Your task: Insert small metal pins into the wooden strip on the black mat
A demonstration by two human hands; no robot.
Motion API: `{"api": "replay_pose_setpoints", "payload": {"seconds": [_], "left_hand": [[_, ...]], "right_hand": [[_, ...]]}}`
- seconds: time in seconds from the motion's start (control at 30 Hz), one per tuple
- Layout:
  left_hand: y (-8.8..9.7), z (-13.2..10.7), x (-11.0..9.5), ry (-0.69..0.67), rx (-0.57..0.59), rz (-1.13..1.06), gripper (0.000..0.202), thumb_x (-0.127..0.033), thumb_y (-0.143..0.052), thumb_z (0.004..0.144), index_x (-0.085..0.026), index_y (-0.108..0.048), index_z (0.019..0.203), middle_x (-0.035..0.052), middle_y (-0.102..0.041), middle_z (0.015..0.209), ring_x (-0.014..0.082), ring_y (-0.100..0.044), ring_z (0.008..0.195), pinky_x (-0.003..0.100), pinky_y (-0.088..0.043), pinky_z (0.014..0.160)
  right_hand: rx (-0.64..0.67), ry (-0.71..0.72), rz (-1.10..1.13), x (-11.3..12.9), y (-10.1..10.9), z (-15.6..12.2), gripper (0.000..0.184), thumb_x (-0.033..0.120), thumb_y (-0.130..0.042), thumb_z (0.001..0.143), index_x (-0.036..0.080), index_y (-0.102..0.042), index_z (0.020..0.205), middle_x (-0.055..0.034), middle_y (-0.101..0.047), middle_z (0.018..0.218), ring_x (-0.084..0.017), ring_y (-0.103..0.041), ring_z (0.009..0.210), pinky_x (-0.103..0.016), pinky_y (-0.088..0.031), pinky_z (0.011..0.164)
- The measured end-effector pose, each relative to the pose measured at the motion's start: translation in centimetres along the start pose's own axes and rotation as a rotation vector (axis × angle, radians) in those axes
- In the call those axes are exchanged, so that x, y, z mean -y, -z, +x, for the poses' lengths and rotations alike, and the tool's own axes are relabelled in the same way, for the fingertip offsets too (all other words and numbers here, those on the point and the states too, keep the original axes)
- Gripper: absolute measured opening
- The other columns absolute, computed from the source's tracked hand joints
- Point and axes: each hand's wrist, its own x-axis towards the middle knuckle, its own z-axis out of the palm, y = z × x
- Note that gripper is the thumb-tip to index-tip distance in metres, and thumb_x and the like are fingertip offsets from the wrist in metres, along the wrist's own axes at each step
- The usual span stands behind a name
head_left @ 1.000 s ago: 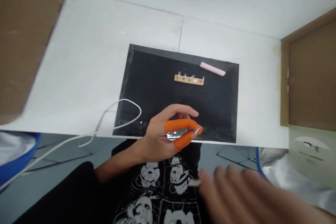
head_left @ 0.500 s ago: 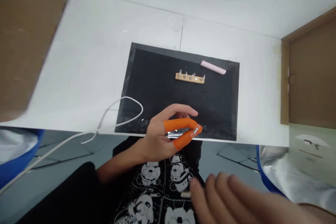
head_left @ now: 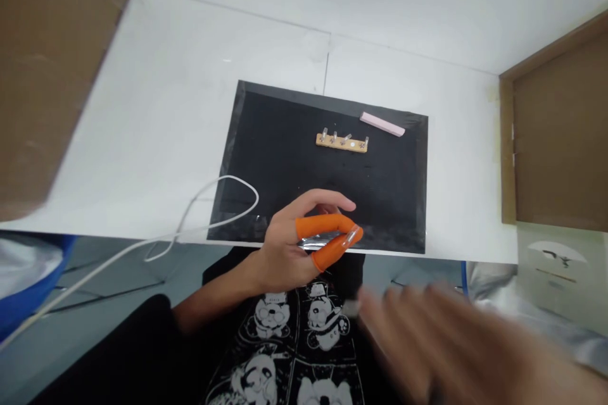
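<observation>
My left hand is closed in a pinch over the mat's near edge. Orange finger cots cover its thumb and index finger. Between their tips is a small clear plastic piece. Something shiny shows in the gap behind these two fingers. My right hand, smeared by motion, is at the lower right above my lap. At its fingertips is a small pale piece, too blurred to name. Beyond my left hand lies a narrow wooden strip with several clear pieces standing on it.
A black mat lies on the white table. A pink bar rests near the mat's far right corner. A white cable loops over the mat's left edge. Brown panels stand at both sides.
My right hand has moved up and a little to the right with the pale piece, and is more blurred. My left hand keeps its pinch. The view has shifted slightly.
</observation>
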Motion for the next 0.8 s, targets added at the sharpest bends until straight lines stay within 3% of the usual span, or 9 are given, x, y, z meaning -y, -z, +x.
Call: {"api": "replay_pose_setpoints", "payload": {"seconds": [0.07,0.1,0.2,0.33,0.4,0.5,0.57,0.63,0.8], "left_hand": [[0.0,-0.1,0.0,0.005,0.004,0.009,0.009,-0.011,-0.073,0.089,-0.017,-0.072,0.096,0.0099,-0.070,0.109,0.0144,-0.066,0.082,0.029,-0.059,0.073],[0.0,-0.1,0.0,0.007,0.004,0.010,0.009,-0.011,-0.074,0.089,-0.017,-0.072,0.096,0.0095,-0.070,0.109,0.0141,-0.065,0.082,0.029,-0.059,0.072],[0.1,-0.2,0.1,0.007,-0.003,0.009,0.010,-0.011,-0.074,0.088,-0.017,-0.071,0.096,0.0089,-0.070,0.108,0.0136,-0.065,0.081,0.028,-0.059,0.071],[0.3,-0.4,0.1,0.011,0.004,0.046,0.011,-0.010,-0.073,0.088,-0.016,-0.071,0.097,0.0095,-0.070,0.109,0.0141,-0.066,0.083,0.028,-0.059,0.074],[0.4,-0.5,0.0,0.020,0.008,0.073,0.010,-0.011,-0.073,0.089,-0.016,-0.071,0.097,0.0095,-0.070,0.109,0.0140,-0.065,0.083,0.027,-0.059,0.073],[0.4,-0.8,-0.1,0.028,0.010,0.115,0.009,-0.012,-0.072,0.090,-0.017,-0.071,0.097,0.0089,-0.070,0.108,0.0136,-0.065,0.082,0.027,-0.058,0.072],[0.4,-0.9,0.5,0.021,0.012,0.146,0.010,-0.013,-0.072,0.090,-0.017,-0.071,0.100,0.0086,-0.070,0.110,0.0134,-0.065,0.083,0.028,-0.058,0.074],[0.2,-0.6,1.9,0.002,0.018,0.200,0.010,-0.015,-0.072,0.091,-0.018,-0.071,0.100,0.0084,-0.070,0.112,0.0142,-0.065,0.086,0.030,-0.057,0.077],[0.0,2.6,7.0,-0.109,0.071,0.545,0.003,-0.022,-0.073,0.090,-0.020,-0.075,0.089,0.0075,-0.074,0.112,0.0241,-0.062,0.105,0.045,-0.045,0.094]], "right_hand": [[-0.019,-0.005,-0.102,0.0,-0.1,-0.2,0.025,0.006,-0.044,0.097,0.001,-0.066,0.109,-0.0074,-0.071,0.074,-0.019,-0.057,0.065,-0.035,-0.043,0.061],[0.056,0.003,-0.120,0.0,-0.2,-0.4,0.027,0.002,-0.044,0.095,0.004,-0.066,0.111,-0.0060,-0.071,0.076,-0.019,-0.059,0.068,-0.034,-0.045,0.064],[0.051,0.257,-0.014,-0.4,-0.2,-0.8,0.049,-0.012,-0.033,0.086,0.015,-0.069,0.107,0.0027,-0.068,0.072,-0.012,-0.053,0.060,-0.029,-0.042,0.062],[0.002,0.027,-0.076,-0.8,-0.2,-0.7,0.026,0.003,-0.046,0.095,-0.002,-0.066,0.112,-0.0096,-0.071,0.078,-0.020,-0.060,0.070,-0.036,-0.044,0.064],[0.011,0.106,-0.034,-0.2,-0.4,-0.4,0.024,0.005,-0.051,0.095,0.002,-0.067,0.112,-0.0060,-0.070,0.076,-0.017,-0.058,0.066,-0.034,-0.045,0.064],[-0.004,0.167,0.109,0.3,-1.7,-0.4,0.027,0.005,-0.042,0.097,0.004,-0.067,0.106,-0.0016,-0.063,0.065,-0.014,-0.051,0.053,-0.033,-0.042,0.055],[-0.073,0.024,0.118,-0.4,-3.1,-1.4,0.026,0.005,-0.039,0.099,0.001,-0.064,0.106,-0.0011,-0.060,0.061,-0.014,-0.050,0.051,-0.032,-0.038,0.050],[-0.112,-0.145,0.051,-1.7,-4.9,-3.3,0.014,0.007,-0.052,0.099,0.005,-0.062,0.108,0.0016,-0.060,0.062,-0.011,-0.050,0.051,-0.030,-0.036,0.049],[-0.238,-0.639,0.181,-1.8,-11.4,-9.0,0.015,0.019,-0.063,0.098,0.020,-0.068,0.113,0.0004,-0.075,0.078,-0.013,-0.067,0.060,-0.027,-0.048,0.059]]}}
